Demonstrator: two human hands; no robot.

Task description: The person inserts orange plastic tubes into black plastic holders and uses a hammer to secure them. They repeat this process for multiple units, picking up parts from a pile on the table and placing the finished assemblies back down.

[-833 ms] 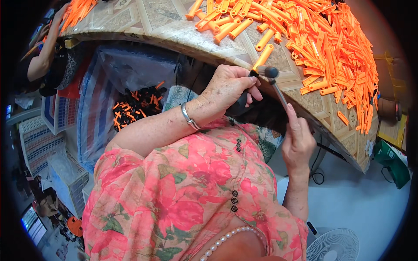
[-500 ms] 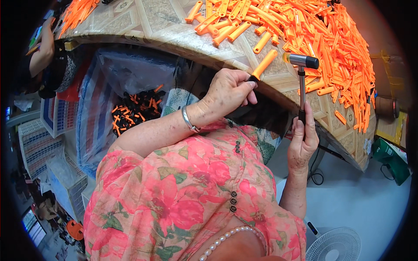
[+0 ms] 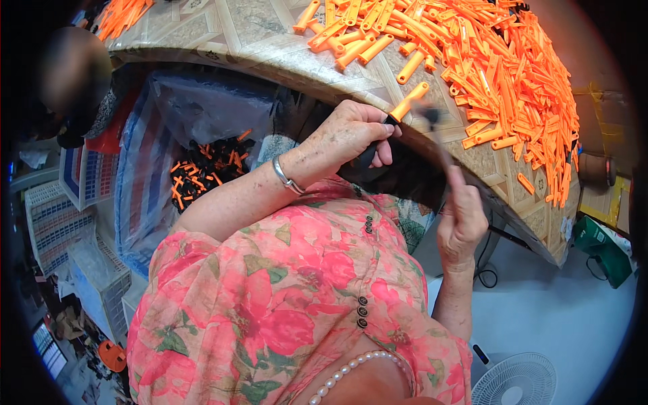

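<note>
- Left hand (image 3: pixel 347 137): fingers curled closed; I grip a black part (image 3: pixel 392 120) at the near end of an orange piece (image 3: pixel 410 101), by the near edge of the table (image 3: pixel 260 34).
- Right hand (image 3: pixel 463 219): closed around a hammer (image 3: pixel 433 117); its head is blurred, just right of the orange piece. I cannot tell whether they touch.
- Orange pile (image 3: pixel 516 101): far right, on the table.
- Black-and-orange pieces (image 3: pixel 209 169): left, inside a striped bag (image 3: pixel 144 175).
</note>
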